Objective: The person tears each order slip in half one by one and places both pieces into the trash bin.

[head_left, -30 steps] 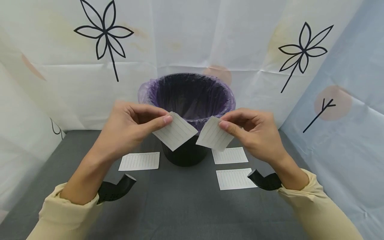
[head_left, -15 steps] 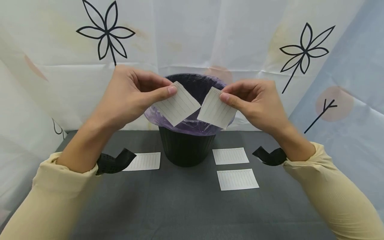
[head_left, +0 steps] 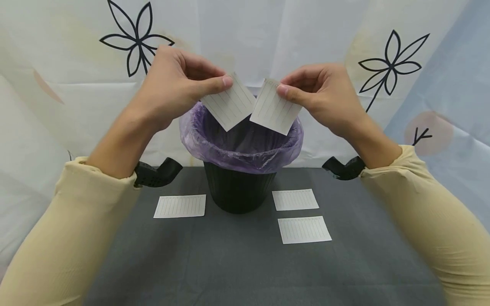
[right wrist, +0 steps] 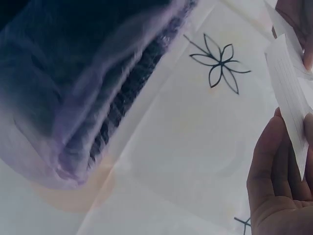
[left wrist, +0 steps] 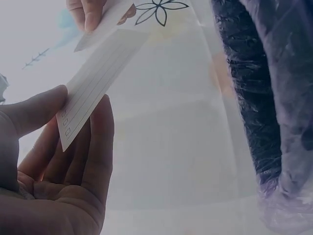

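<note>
My left hand (head_left: 176, 87) pinches a lined paper piece (head_left: 231, 104) between thumb and fingers, above the bin's opening. Opposite it, my right hand (head_left: 325, 95) pinches another lined paper piece (head_left: 275, 108) by its upper corner. The inner edges of the two pieces come close together in the head view. In the left wrist view the left paper (left wrist: 100, 81) shows a row of small printed boxes by the thumb. The right paper (right wrist: 288, 95) appears nearly edge-on in the right wrist view. Below both hands stands a black bin (head_left: 239, 189) with a purple plastic liner (head_left: 245, 157) folded over its rim.
On the dark grey tabletop (head_left: 229, 263), one lined card (head_left: 180, 206) lies left of the bin. Two more, a farther card (head_left: 295, 199) and a nearer card (head_left: 304, 230), lie to its right. A white cloth backdrop (head_left: 237, 34) with printed flowers hangs behind.
Both hands have risen with their paper pieces, from in front of the bin's rim to above its opening. The cards on the table have stayed put.
</note>
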Available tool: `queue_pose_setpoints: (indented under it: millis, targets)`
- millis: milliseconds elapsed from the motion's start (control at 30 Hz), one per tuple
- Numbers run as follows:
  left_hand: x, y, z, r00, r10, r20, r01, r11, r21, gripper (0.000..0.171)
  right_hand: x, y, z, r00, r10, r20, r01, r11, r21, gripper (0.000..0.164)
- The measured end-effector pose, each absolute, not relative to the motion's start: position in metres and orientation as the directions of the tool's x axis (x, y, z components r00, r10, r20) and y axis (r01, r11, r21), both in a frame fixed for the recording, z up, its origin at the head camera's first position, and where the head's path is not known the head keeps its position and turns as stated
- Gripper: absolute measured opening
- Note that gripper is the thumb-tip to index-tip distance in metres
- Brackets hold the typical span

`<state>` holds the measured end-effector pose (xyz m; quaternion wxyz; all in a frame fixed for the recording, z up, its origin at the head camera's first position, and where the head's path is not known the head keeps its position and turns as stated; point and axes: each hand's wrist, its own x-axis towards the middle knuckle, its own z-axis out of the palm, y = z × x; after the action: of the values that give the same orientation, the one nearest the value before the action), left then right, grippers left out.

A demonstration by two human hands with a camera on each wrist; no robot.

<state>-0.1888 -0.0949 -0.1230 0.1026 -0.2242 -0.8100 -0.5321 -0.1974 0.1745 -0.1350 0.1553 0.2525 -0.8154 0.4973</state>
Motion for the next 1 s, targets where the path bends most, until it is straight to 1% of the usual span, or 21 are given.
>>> queue_pose_setpoints:
  millis: [167,467,667,800,1000]
  targets:
    - [-0.203,-0.093,-0.117,-0.891,0.243,0.384,0.449,0.345,0.824,0.027,-0.210,0.170,-0.127,-0.839,-0.256,0.479,-0.543,0.414,-0.730,0.013]
    - [-0.229,-0.086,-0.110,-0.951,0.187,0.248,0.302,0.369,0.879,0.027,-0.234,0.164,-0.121,-0.874,-0.235,0.424,-0.485,0.437,-0.758,0.018]
    - [-0.247,-0.081,-0.110,-0.963,0.182,0.200,0.261,0.427,0.866,0.029,-0.250,0.159,-0.121,-0.891,-0.233,0.390,-0.454,0.442,-0.773,0.019]
    - [-0.255,-0.078,-0.114,-0.969,0.178,0.171,0.232,0.419,0.878,0.028,-0.259,0.157,-0.126,-0.892,-0.241,0.382,-0.451,0.432,-0.781,0.017]
    - [-0.263,-0.077,-0.120,-0.977,0.171,0.126,0.189,0.430,0.883,0.028,-0.266,0.157,-0.131,-0.911,-0.235,0.340,-0.411,0.438,-0.800,0.017]
